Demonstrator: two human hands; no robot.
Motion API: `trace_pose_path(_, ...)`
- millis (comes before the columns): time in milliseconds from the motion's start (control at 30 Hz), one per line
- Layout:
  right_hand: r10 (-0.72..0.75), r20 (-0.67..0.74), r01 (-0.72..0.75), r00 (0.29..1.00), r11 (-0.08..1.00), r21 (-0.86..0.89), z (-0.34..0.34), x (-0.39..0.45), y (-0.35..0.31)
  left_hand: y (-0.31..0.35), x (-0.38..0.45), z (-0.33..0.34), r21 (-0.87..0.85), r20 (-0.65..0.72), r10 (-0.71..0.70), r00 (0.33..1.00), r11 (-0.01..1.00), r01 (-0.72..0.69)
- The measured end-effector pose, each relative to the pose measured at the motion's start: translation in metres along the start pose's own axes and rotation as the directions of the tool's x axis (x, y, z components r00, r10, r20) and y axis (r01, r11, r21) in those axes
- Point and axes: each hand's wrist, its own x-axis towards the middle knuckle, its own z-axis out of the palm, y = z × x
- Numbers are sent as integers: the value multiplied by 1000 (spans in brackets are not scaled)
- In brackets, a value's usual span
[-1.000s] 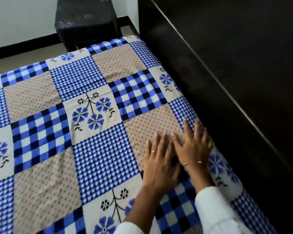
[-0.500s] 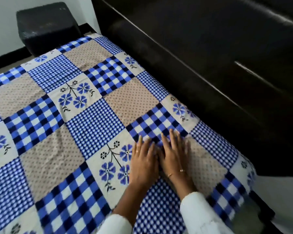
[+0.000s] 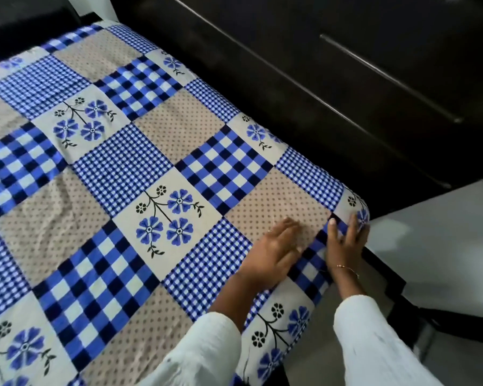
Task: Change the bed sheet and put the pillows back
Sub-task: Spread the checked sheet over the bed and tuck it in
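The bed sheet (image 3: 156,168) lay spread across the mattress, a patchwork print of blue checks, dotted beige squares and blue flower panels, with a few soft creases in the beige square toward the left. Both hands rested on it near the bed's corner. The left hand (image 3: 273,252) lay flat, palm down, fingers straight and close together on a dotted beige square — a ring showed on one finger. The right hand (image 3: 345,242) lay just beside it at the very corner, fingers extended and a little spread, pressing the cloth where it turned over the edge; a thin bracelet (image 3: 347,268) circled that wrist. White sleeves (image 3: 374,338) covered both forearms. Along the far side of the bed ran dark cabinets (image 3: 346,65) — beyond the corner, pale floor (image 3: 444,246).
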Motion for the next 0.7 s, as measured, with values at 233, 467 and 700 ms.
trace_pose_path(233, 128, -54, -113, 990, 968, 222, 9, -5, -2, 16, -33, 37, 573, 310, -58, 949, 808, -138)
trace_pose_path(467, 118, 82, -140, 990, 921, 364, 4, 18, 31, 44, -16, 69, 768, 411, -66, 909, 563, -306)
trace_pose_path(700, -280, -215, 260, 936, 959, -113, -12, -64, 13, 28, -47, 37, 232, -162, 253, 954, 949, -213)
